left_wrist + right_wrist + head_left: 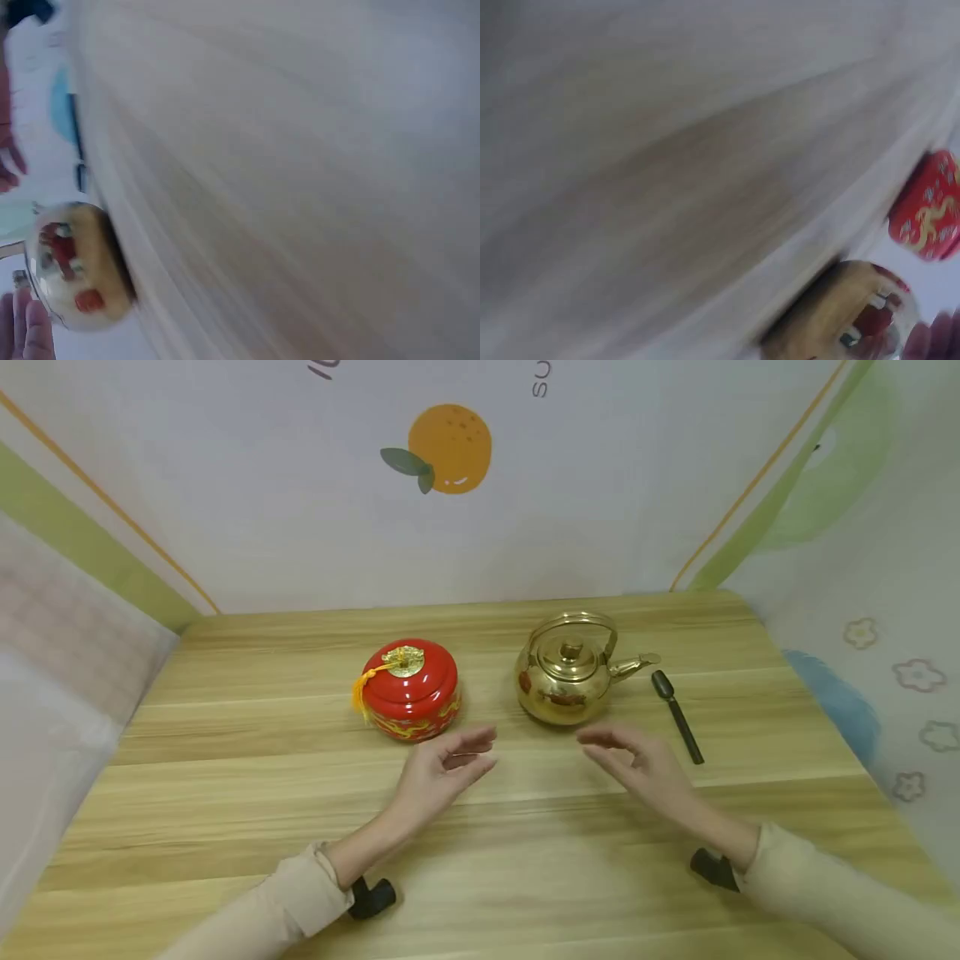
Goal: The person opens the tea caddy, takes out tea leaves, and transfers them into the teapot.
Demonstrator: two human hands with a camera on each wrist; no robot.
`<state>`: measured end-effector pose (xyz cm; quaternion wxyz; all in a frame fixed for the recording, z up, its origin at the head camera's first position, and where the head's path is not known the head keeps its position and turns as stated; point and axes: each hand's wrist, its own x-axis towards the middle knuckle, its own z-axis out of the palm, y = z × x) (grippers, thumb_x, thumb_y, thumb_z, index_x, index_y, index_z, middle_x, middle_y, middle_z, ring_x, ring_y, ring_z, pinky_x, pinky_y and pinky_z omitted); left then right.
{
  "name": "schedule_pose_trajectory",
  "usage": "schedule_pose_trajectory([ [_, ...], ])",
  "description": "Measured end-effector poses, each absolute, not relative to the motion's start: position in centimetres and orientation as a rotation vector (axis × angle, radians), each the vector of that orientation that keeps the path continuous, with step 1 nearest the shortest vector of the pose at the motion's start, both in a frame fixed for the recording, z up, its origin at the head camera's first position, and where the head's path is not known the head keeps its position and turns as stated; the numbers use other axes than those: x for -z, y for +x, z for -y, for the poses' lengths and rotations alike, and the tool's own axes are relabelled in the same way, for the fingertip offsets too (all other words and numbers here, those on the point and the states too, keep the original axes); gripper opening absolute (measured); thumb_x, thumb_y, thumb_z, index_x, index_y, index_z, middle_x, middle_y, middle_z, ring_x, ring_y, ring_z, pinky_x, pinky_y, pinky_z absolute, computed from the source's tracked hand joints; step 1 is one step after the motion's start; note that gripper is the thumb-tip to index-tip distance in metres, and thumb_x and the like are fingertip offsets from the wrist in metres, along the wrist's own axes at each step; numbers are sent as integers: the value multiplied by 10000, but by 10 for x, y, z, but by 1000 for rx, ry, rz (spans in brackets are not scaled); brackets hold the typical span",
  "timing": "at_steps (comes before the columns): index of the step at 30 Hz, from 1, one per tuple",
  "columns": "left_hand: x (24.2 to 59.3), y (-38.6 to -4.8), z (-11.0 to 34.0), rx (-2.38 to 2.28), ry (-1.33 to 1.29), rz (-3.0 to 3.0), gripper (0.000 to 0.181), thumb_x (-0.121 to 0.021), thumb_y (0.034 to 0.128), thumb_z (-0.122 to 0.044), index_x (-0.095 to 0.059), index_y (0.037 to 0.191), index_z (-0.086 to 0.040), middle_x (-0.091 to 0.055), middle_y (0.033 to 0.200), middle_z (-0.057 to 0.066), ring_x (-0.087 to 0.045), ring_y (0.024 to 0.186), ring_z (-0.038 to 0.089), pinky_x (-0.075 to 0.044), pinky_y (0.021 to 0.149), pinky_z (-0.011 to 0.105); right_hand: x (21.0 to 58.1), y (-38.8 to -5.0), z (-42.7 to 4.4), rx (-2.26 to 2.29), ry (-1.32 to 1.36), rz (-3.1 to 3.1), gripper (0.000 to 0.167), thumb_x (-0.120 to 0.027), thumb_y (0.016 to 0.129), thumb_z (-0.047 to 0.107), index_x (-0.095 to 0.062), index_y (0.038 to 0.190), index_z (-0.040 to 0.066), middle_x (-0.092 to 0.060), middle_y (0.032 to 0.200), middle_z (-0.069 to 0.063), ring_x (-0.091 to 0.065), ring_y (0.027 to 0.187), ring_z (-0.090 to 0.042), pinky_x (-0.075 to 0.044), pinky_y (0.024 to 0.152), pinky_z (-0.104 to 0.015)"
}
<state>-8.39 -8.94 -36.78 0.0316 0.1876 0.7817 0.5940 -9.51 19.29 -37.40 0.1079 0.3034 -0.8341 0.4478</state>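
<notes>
In the head view the left hand point(442, 768) is raised in front of the red lidded jar point(411, 689), its fingers extended toward the middle and holding nothing. Facing it, the right hand point(637, 768) hovers in front of the brass teapot point(562, 693), fingers extended, empty as well. A gap separates the two hands. The jar carries a gold plate and a yellow tassel on its lid. A dark scoop point(678, 718) lies right of the teapot's spout. The left wrist view shows fingers point(26, 326) beside the teapot point(79, 266); the right wrist view shows teapot point(847, 315) and jar point(930, 206).
The wooden table point(517, 877) meets a pale printed wall cloth point(300, 510) at its back edge. More printed cloth borders both sides. Black wrist mounts point(371, 897) sit beneath the forearms.
</notes>
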Motion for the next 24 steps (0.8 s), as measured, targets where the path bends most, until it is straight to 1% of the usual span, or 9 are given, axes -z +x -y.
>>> schedule_pose_trajectory([
  [2, 366, -90, 75, -2019, 393, -2305, 352, -680, 856, -79, -621, 1188, 22, -648, 1174, 160, -649, 1004, 205, -541, 838, 262, 372, -101, -197, -1598, 577, 2456, 159, -591, 912, 48, -616, 1044, -37, -683, 948, -79, -639, 842, -67, -535, 744, -176],
  [4, 364, -97, 62, -2154, 286, -2234, 328, -672, 853, -43, -626, 1168, 40, -648, 1155, 191, -664, 936, 174, -550, 796, 243, 370, -109, -201, -1892, 279, 2385, 177, -562, 943, 103, -565, 1063, -27, -647, 936, -26, -614, 832, -51, -539, 735, -181],
  [7, 363, -108, 44, -2290, 208, -2159, 323, -669, 850, -22, -626, 1161, 50, -641, 1159, 206, -664, 859, 87, -556, 750, 227, 368, -122, -206, -2247, -65, 2191, 208, -547, 955, 167, -464, 1100, 43, -563, 943, 38, -585, 851, -55, -533, 770, -176],
  [13, 360, -129, 14, -2421, 165, -2100, 347, -677, 847, -35, -622, 1180, 43, -634, 1183, 192, -622, 707, -5, -538, 637, 174, 366, -146, -215, -2476, -426, 2006, 361, -571, 939, 220, -363, 1217, 121, -449, 1031, 31, -543, 857, -41, -507, 775, -142],
  [15, 358, -135, 5, -2425, 152, -2100, 360, -683, 847, -49, -620, 1191, 35, -640, 1182, 174, -630, 700, 0, -551, 642, 205, 366, -152, -217, -2501, -479, 1984, 363, -590, 926, 241, -378, 1204, 141, -437, 1047, 38, -533, 873, -40, -503, 761, -139],
  [17, 356, -140, -3, -2413, 130, -2110, 376, -689, 845, -64, -617, 1204, 20, -644, 1183, 156, -651, 708, 35, -570, 667, 268, 366, -158, -218, -2534, -522, 1943, 309, -614, 910, 238, -414, 1135, 171, -452, 1039, 46, -531, 881, -48, -501, 734, -140],
  [20, 354, -146, -13, -2397, 106, -2135, 391, -695, 842, -75, -614, 1216, 5, -645, 1188, 140, -693, 738, 195, -577, 673, 355, 367, -163, -217, -2554, -540, 1913, 240, -619, 908, 211, -441, 1066, 174, -479, 997, 55, -536, 868, -51, -496, 698, -146],
  [22, 354, -149, -19, -2378, 115, -2190, 396, -699, 840, -82, -613, 1217, 2, -653, 1173, 141, -691, 752, 292, -568, 621, 313, 367, -165, -217, -2561, -539, 1901, 207, -614, 912, 196, -452, 1037, 165, -490, 968, 60, -537, 848, -52, -490, 683, -148],
  [24, 354, -152, -25, -2364, 135, -2244, 403, -704, 837, -92, -610, 1216, 10, -657, 1162, 142, -687, 762, 345, -552, 577, 255, 368, -167, -217, -2570, -545, 1876, 179, -607, 915, 186, -458, 1010, 154, -498, 937, 64, -539, 824, -52, -485, 671, -152],
])
